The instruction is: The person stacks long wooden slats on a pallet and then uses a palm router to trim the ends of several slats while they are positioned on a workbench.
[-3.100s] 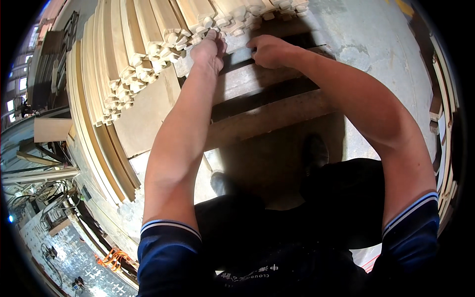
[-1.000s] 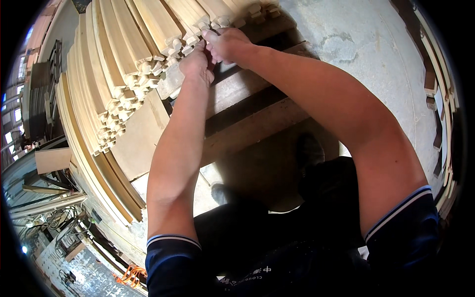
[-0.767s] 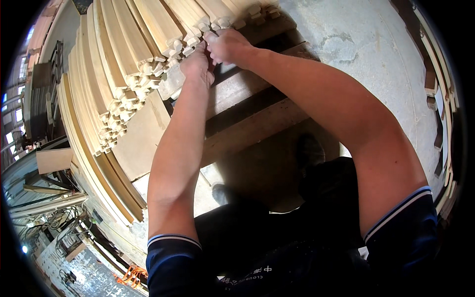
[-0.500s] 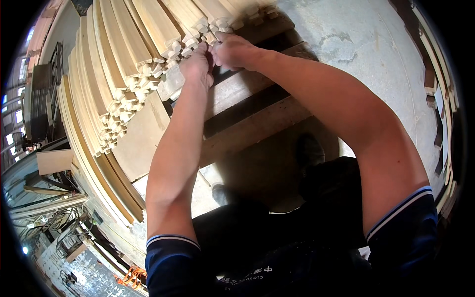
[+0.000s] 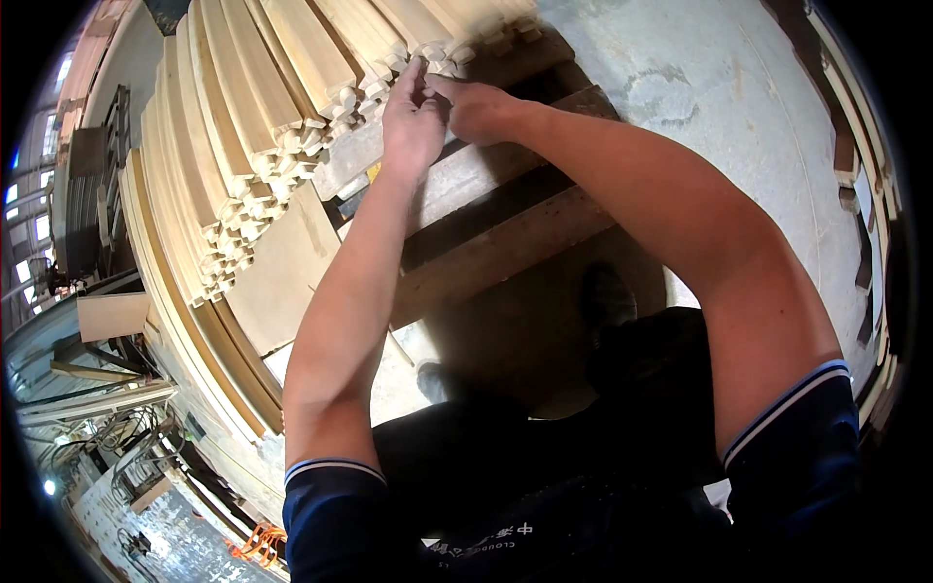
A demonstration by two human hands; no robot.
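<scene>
My left hand reaches up to the cut ends of a stack of pale wooden slats, its fingers drawn together at the row of shaped ends. Close on its right, my right hand has curled fingers, their tips meeting those of the left. Whatever the fingertips hold is too small and hidden to make out. Under the hands and the slat ends lie weathered planks of a low wooden pallet, with a tan board at its left.
Longer wooden strips run along the left. Metal framework with cables and orange cord sit at the lower left. Concrete floor spreads to the right, with strips of wood at the far edge. My shoes stand below the pallet.
Over the last second my left hand has shifted up and right with fingers straighter, and my right hand has slid slightly down and right along the slat ends.
</scene>
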